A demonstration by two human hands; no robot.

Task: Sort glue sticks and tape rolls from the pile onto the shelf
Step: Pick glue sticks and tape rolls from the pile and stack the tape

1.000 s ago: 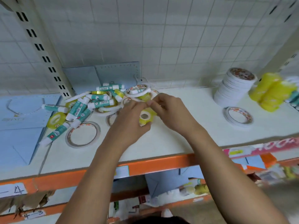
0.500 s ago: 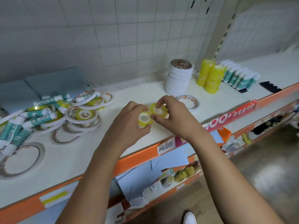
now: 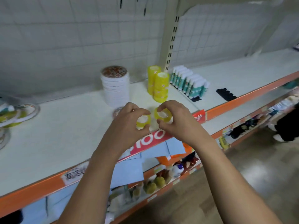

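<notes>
Moved since half a second ago: both hands and their rolls, carried rightward along the shelf (image 3: 64, 135). The pile (image 3: 14, 113) now lies well left of the fingers, and the yellow stacks (image 3: 159, 85) stand just beyond the fingertips.

- Left hand (image 3: 127, 125): thumb and forefinger curled round one small yellow tape roll (image 3: 143, 121), pinching its rim, core facing up.
- Right hand (image 3: 176, 122): same pinch on a second yellow roll (image 3: 162, 114). It is close beside the first; whether they touch cannot be told.
- Beyond the left fingers: white tape stack (image 3: 115, 88).
- Right of the right fingers, past the yellow stacks: glue sticks (image 3: 189, 81) standing in a row.
- Step in hand, as judged: carrying both rolls to the yellow stacks.
- Handling advice: keep each roll level and place one at a time. Lower it squarely onto a stack top and release only when seated, since a nudge could topple these narrow columns.
</notes>
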